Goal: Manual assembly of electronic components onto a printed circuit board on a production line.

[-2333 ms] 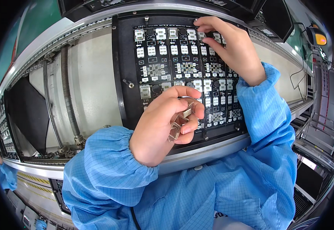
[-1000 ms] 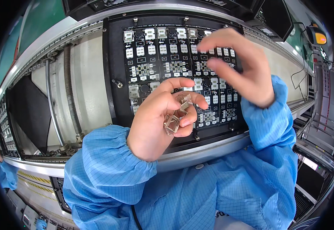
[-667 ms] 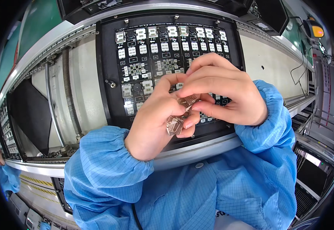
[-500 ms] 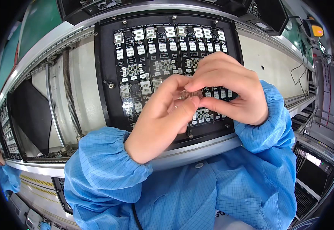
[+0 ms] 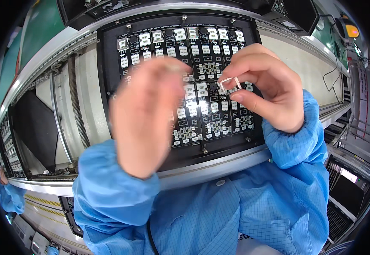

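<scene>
A pale bed is leaving open room beside the black tray, while above its circuit boards the right hand is holding a small metal frame in a narrow pinch and the left hand is blurring, its grip impossible to tell.

Over the black tray, the left hand is blurred, its contents unclear, hiding circuit boards beneath. The right hand covers part of a small frame. Above-right of the tray, a black box is cut off; far left, another person's hand is too small to read.
</scene>
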Motion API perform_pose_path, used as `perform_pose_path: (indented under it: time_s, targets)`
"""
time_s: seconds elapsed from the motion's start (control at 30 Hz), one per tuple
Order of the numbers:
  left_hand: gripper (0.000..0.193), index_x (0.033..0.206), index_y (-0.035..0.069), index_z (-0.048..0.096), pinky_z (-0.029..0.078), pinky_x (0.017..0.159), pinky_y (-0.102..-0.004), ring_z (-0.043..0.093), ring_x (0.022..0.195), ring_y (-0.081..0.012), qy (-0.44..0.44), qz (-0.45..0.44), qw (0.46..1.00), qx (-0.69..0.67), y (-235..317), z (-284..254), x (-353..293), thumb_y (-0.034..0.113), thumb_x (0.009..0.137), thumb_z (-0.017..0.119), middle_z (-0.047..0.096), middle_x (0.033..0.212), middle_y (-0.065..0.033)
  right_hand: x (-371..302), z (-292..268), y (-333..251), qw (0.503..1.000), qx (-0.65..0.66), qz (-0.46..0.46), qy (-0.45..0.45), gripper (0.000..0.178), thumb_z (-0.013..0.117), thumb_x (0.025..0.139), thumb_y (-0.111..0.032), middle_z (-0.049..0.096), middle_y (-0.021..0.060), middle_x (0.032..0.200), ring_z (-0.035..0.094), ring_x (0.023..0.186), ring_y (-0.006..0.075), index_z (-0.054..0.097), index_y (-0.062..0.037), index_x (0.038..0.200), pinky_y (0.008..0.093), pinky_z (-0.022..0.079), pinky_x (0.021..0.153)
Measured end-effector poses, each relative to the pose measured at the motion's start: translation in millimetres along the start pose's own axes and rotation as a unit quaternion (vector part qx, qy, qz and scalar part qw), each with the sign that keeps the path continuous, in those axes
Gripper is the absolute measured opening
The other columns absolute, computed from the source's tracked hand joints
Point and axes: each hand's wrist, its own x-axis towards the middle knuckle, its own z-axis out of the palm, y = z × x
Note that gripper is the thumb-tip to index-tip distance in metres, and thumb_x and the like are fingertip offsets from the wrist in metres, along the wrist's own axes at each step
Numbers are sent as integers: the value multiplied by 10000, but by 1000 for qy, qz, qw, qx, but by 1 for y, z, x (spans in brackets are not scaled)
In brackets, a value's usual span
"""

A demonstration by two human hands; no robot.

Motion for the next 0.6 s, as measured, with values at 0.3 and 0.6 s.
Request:
perform_pose_path:
  time_s: [0.3, 0.6]
  targets:
    - [353, 1109, -16, 526, 336, 502, -217, 413, 609, -84, 276, -237, 903, -228, -32, -64, 39, 296, 984, 420, 539, 781, -20, -15, -26, -3, 974, 196, 110, -38, 259, 540, 797, 94, 507, 135, 1081, 595, 991, 228, 570, 92, 1054, 344, 498, 872]
    - [290, 1041, -24, 482, 277, 446, -238, 370, 604, -112, 236, -209, 836, -449, -62, -70, 27, 213, 983, 324, 456, 782, -51, -32, -46, -9, 963, 237, 125, -33, 285, 566, 823, 92, 602, 104, 1057, 606, 954, 159, 559, 49, 1105, 284, 506, 847]
